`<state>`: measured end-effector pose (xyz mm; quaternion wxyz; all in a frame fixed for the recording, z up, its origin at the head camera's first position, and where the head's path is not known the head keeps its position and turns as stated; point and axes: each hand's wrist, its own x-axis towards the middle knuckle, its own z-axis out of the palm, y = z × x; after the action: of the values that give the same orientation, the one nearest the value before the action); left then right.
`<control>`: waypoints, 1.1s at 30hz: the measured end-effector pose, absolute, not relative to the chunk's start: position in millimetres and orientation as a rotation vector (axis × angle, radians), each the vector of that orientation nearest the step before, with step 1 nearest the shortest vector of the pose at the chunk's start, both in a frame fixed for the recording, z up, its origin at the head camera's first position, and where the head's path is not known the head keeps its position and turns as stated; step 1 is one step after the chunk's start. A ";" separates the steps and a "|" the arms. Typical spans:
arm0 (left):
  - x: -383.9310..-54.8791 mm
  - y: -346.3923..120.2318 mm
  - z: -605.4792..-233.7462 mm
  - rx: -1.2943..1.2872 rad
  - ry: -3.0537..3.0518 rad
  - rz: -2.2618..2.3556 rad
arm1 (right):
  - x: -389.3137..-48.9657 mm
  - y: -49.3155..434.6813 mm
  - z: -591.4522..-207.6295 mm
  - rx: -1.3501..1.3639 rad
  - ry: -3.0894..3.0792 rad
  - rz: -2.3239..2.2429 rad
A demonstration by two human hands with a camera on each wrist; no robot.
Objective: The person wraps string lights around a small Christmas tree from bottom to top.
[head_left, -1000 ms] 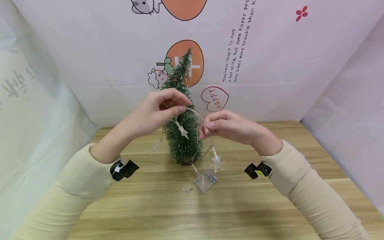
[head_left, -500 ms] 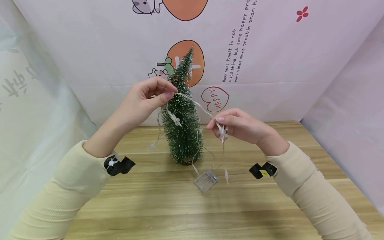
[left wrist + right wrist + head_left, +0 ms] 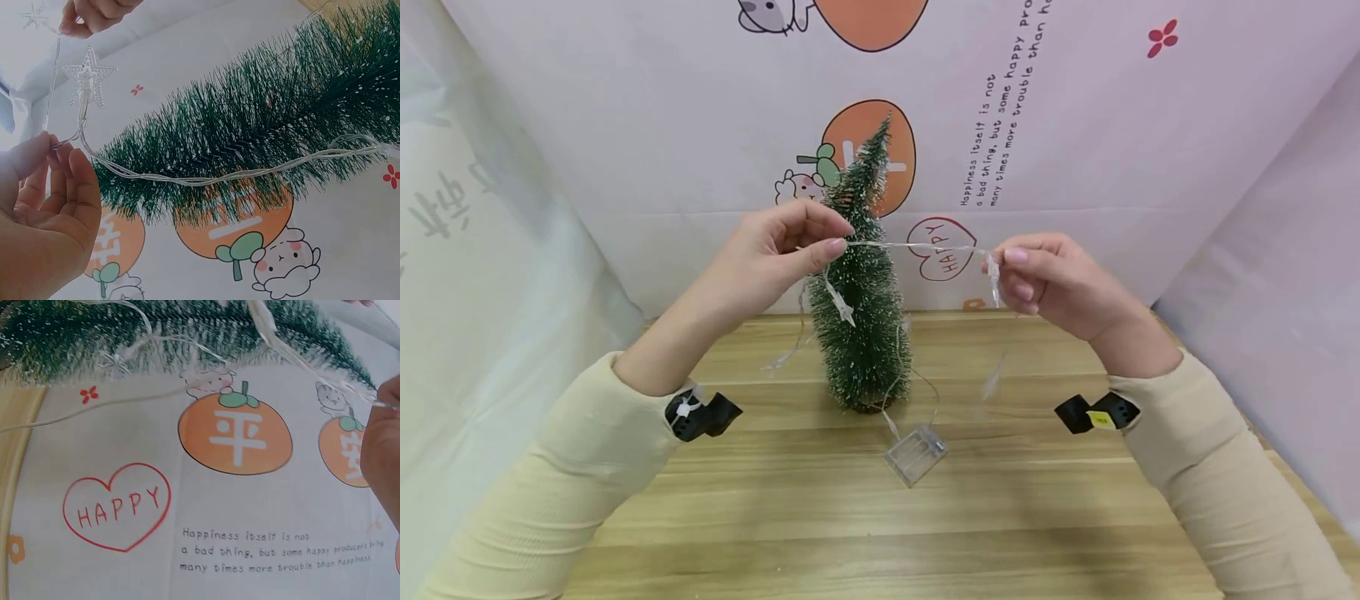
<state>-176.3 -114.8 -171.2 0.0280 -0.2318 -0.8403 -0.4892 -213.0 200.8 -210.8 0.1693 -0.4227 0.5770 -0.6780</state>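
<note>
My left hand [image 3: 767, 254] pinches the clear wire of a string of fairy lights [image 3: 917, 245] between thumb and fingers, in front of the little snow-tipped Christmas tree [image 3: 861, 325]. My right hand [image 3: 1063, 283] pinches the same wire farther right, beside a clear light [image 3: 995, 279] that hangs at its fingertips. Between the hands the wire runs nearly straight across the tree. A clear star light [image 3: 90, 72] stands up near my left fingers in the left wrist view. In the right wrist view my right hand [image 3: 384, 450] shows only at the edge.
A clear battery box [image 3: 917, 454] lies on the wooden table [image 3: 850, 542] before the tree, its wire rising toward the trunk. Another light [image 3: 992, 383] dangles below my right hand. Behind the tree hangs a printed white backdrop [image 3: 1075, 125].
My right hand has moved right and up along with the wire, drawing the slack stretch between the hands straight. My left hand first moved up and left, then shifted slightly back right.
</note>
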 end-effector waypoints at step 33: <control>-182.7 -89.7 -180.1 -1.052 -2.615 -1.435 | -230.1 259.9 -182.4 -1.008 0.978 -2.403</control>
<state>-182.7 -89.7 -180.1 -0.0107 -0.3327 -0.8266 -0.4538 -230.1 259.9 -182.4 0.1782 -0.3563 0.3458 -0.8496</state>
